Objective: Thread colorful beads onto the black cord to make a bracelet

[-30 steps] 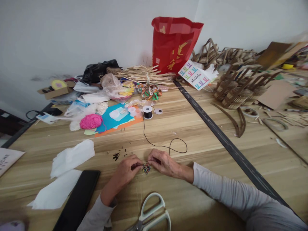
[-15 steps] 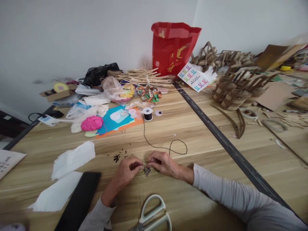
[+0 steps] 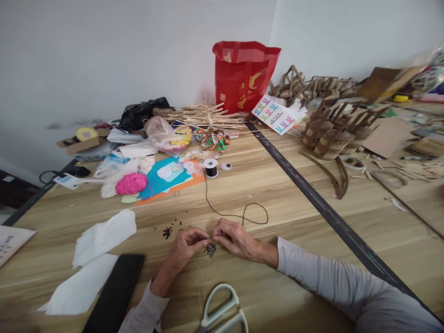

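My left hand and my right hand meet over the wooden table, fingertips pinched together on a small cluster of coloured beads that hangs between them. A thin black cord runs from my right hand in a loop across the table to a black spool. Tiny dark bead bits lie scattered just left of my left hand. Both arms wear grey sleeves.
White-handled scissors lie near the front edge. A black flat case and white tissue sheets sit at the left. Pink yarn, coloured paper, a red bag, a stick bundle and cardboard baskets crowd the back.
Both hands have kept together on the bead cluster and lifted it slightly. The view has shifted a little, so everything sits lower and to the left.
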Available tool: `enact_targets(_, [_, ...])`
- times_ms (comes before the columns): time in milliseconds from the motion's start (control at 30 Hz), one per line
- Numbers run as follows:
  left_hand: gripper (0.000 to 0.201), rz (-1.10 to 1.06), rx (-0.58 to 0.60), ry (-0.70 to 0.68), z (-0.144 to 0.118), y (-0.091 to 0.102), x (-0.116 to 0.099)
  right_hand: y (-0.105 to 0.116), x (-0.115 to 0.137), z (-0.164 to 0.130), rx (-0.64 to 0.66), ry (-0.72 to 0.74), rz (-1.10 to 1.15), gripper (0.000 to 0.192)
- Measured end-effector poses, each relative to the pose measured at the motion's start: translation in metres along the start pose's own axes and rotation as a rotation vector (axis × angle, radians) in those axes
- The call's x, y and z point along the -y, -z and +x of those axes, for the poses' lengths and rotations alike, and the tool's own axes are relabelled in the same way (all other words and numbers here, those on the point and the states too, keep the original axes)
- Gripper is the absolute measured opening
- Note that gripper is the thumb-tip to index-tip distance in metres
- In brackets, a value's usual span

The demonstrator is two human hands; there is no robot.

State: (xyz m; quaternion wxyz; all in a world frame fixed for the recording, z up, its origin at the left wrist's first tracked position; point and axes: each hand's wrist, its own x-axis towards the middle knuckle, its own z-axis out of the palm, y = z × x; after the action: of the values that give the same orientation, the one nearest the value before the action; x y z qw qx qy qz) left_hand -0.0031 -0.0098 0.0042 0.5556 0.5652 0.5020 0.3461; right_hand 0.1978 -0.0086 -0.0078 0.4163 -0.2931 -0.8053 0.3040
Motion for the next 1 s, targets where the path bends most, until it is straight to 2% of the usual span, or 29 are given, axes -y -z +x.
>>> enact_targets(567, [0.015, -0.098, 0.082, -0.047, 0.0017, -0.0025, 0.0051, -0.0026, -0.0027, -0.0012, 0.009, 0.059, -0.069, 0.011])
enact_targets(1000, [0.015, -0.094, 0.074, -0.031, 0.0008, -0.0016, 0.0040, -0.0024, -0.0025, -0.0014, 0.041, 0.036, -0.071, 0.012])
